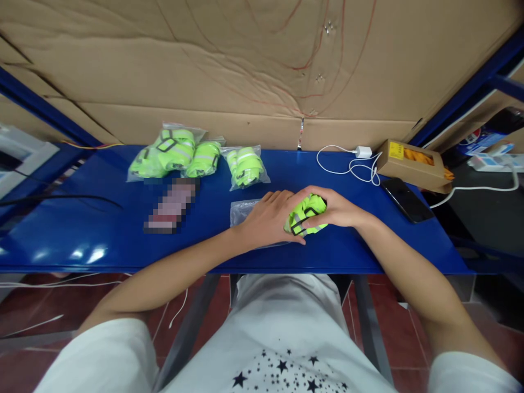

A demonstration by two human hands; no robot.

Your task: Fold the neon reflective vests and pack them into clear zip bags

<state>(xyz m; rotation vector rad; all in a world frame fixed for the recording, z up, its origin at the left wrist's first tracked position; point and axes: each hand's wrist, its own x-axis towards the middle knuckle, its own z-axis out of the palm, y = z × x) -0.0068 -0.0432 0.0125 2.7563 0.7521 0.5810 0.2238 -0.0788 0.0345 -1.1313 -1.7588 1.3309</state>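
Note:
A neon yellow-green reflective vest (308, 214), bundled up, with grey bands and black trim, lies between my hands near the table's front edge. My right hand (333, 208) curls around its right end, thumb in front and fingers behind. A clear plastic bag (242, 210) lies flat on the table, its left part showing. Over that bag rests my left hand (268, 219), curved around the bag and the vest's left end, thumb toward me. The bag's mouth is hidden under the hands, so how far the vest sits inside cannot be seen.
Several bagged yellow-green bundles (176, 150) stand at the back of the blue table (102, 218), one bagged bundle (246, 166) apart. A blurred-out item (174, 204) lies left. On the right are a black phone (406, 200), a white charger (363, 152) with cable, and a cardboard box (413, 164).

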